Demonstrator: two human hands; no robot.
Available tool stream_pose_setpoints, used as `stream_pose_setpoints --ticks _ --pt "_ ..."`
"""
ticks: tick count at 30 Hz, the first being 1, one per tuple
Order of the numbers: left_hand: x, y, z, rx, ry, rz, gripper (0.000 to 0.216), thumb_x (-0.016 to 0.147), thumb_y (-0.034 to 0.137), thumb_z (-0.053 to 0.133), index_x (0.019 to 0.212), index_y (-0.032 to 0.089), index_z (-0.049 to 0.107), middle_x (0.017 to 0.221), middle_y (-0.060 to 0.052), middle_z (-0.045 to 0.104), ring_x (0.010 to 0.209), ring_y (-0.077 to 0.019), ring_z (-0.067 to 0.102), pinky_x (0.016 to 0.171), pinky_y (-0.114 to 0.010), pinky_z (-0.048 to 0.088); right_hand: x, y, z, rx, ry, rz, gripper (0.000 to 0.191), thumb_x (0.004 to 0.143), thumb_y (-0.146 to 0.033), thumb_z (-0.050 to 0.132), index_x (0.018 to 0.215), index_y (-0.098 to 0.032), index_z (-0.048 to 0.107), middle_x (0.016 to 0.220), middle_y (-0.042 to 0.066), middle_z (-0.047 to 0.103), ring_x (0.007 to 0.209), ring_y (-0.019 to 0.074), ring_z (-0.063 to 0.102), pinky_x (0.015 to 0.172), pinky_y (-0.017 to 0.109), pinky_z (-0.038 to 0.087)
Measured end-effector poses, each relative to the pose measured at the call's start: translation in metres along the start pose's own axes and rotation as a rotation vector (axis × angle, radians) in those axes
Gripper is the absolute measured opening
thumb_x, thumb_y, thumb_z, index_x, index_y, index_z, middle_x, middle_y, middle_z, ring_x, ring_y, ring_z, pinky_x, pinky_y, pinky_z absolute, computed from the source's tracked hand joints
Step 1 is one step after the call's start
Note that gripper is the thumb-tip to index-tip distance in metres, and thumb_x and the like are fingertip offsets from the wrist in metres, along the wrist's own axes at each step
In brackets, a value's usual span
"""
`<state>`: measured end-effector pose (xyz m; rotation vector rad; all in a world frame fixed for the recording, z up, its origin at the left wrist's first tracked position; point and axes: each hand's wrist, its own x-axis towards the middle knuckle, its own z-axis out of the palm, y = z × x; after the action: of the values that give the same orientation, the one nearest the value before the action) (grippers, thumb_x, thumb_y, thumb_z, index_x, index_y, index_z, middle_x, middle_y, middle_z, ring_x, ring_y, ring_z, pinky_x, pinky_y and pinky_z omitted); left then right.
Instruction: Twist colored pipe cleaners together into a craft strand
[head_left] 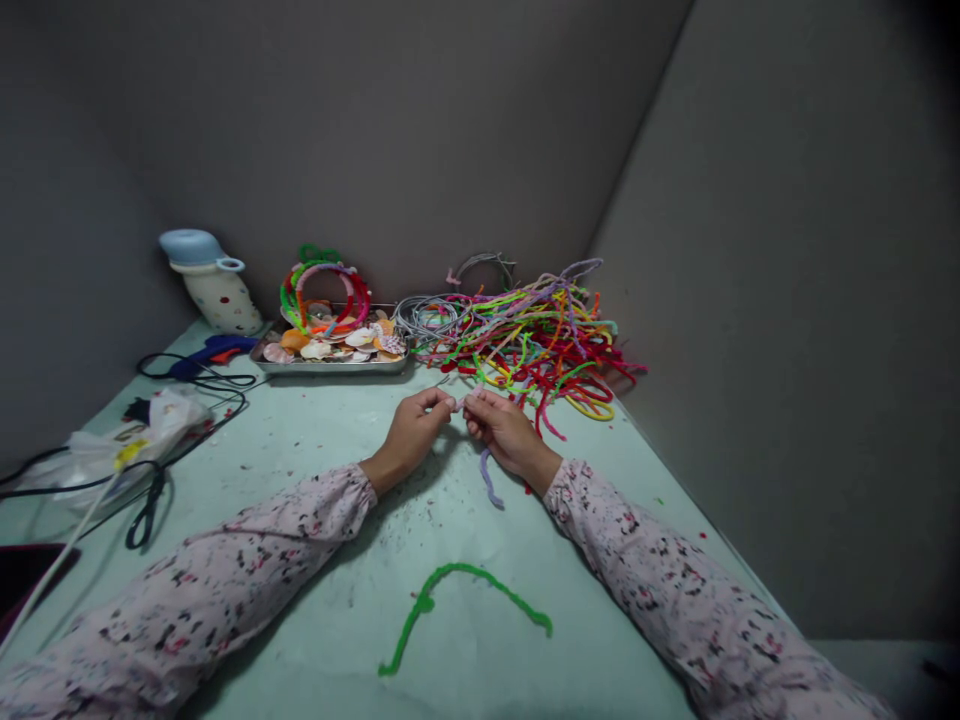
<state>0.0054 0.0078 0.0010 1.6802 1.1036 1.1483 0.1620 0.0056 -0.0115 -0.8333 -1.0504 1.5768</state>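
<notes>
Green stem (459, 568) near pinched lilac stem (488, 482).

The desk (315, 450) is coloured a pale mint green. In front of the silver tray (330, 366), a lilac pipe cleaner (489, 482) is seen, and the sleeves (247, 570) are patterned with dark and red flecks on pale pink. Orange, white and brown shells (352, 342) are shown in the tray. Right of the tray, a heap (540, 340) is mixed in red, yellow, green and purple. Further in front of the tray, a bright green pipe cleaner (457, 567) is laid. Left of the tray, a white bottle (221, 295) is dotted with coloured spots and capped in light blue.
</notes>
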Motion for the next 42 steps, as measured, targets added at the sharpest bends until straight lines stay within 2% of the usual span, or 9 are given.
stream_pose_setpoints --ticks 4,11,20,24,28,32,42 --pt "-0.0004 0.0003 0.0007 -0.022 -0.003 -0.011 0.021 0.082 0.032 0.051 0.068 0.016 0.055 0.062 0.004 0.049 0.061 -0.0110 0.044 0.061 -0.023 0.035 0.0003 0.0001 -0.0001 0.013 0.009 0.004 0.027 0.072 -0.038 0.072 0.075 -0.016 0.058 0.066 -0.003 0.056 0.052 0.0050 0.048 0.047 0.018 0.034" --pt "-0.0023 0.0016 0.0004 0.025 0.012 0.029 0.027 0.086 0.036 0.045 0.072 0.017 0.056 0.070 0.001 0.055 0.070 -0.0132 0.050 0.066 -0.024 0.037 0.0000 -0.0007 0.0010 0.044 0.032 0.009 0.026 0.072 -0.038 0.072 0.076 -0.016 0.059 0.067 -0.003 0.056 0.053 0.0047 0.048 0.047 0.017 0.034" --pt "-0.0012 0.0004 0.0011 0.049 0.000 0.004 0.023 0.083 0.032 0.048 0.069 0.016 0.056 0.062 0.003 0.051 0.062 -0.0117 0.045 0.060 -0.023 0.035 0.0002 0.0007 0.0001 0.009 0.016 0.013 0.027 0.071 -0.039 0.073 0.074 -0.016 0.059 0.065 -0.003 0.056 0.052 0.0050 0.048 0.046 0.018 0.034" --pt "-0.0038 0.0019 0.0016 0.129 0.036 0.071 0.022 0.086 0.034 0.047 0.080 0.017 0.059 0.074 0.000 0.059 0.071 -0.0141 0.052 0.066 -0.025 0.040 0.0015 0.0012 -0.0006 0.059 0.030 0.003 0.026 0.072 -0.038 0.073 0.075 -0.017 0.060 0.067 -0.003 0.057 0.052 0.0047 0.048 0.046 0.017 0.036" --pt "-0.0068 0.0060 0.0021 0.325 0.139 0.210 0.020 0.081 0.031 0.057 0.096 0.019 0.059 0.092 -0.003 0.063 0.086 -0.0173 0.057 0.080 -0.030 0.042 0.0022 -0.0008 -0.0005 0.123 0.064 0.010 0.027 0.070 -0.039 0.075 0.076 -0.017 0.059 0.067 -0.004 0.057 0.053 0.0047 0.049 0.047 0.016 0.037" --pt "-0.0075 0.0081 0.0022 0.462 0.194 0.320 0.013 0.082 0.029 0.059 0.090 0.020 0.061 0.090 -0.003 0.064 0.089 -0.0183 0.057 0.089 -0.034 0.037 0.0016 -0.0032 0.0013 0.129 0.074 0.013 0.028 0.068 -0.039 0.076 0.074 -0.018 0.057 0.066 -0.004 0.056 0.052 0.0046 0.048 0.047 0.017 0.037" --pt "-0.0071 0.0088 0.0010 0.485 0.227 0.356 0.012 0.084 0.031 0.059 0.089 0.022 0.066 0.089 -0.002 0.069 0.089 -0.0179 0.059 0.088 -0.034 0.035 0.0011 -0.0027 0.0011 0.131 0.071 0.020 0.027 0.070 -0.038 0.074 0.076 -0.017 0.059 0.067 -0.004 0.056 0.052 0.0044 0.048 0.047 0.017 0.037"
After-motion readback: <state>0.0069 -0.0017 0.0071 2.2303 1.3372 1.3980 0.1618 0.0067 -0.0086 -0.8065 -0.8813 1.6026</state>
